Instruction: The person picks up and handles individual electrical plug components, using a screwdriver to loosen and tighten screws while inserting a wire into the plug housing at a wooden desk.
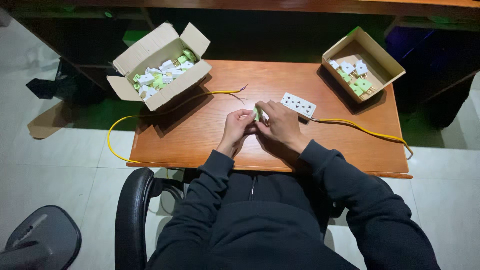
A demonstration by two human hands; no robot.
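Plug adapter (257, 113), small and pale green, sits pinched between both hands: left hand (236, 125) steadies it, right hand (281, 122) grips its other side. White socket strip (298, 105) lies just beyond the right hand; cardboard boxes (159, 65) of adapters flank them on the tabletop (210, 140).

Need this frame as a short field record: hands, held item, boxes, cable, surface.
surface: wooden table
left hand: pinching a small pale green and white plug piece together with the right hand
right hand: fingers on the same piece, beside the socket strip
socket strip: white, flat on the table, right of the hands
yellow cable: runs from the strip toward the right table edge
second yellow cable: loops off the left edge, bare end near centre
left box: open cardboard, many plugs
right box: open cardboard, a few plugs
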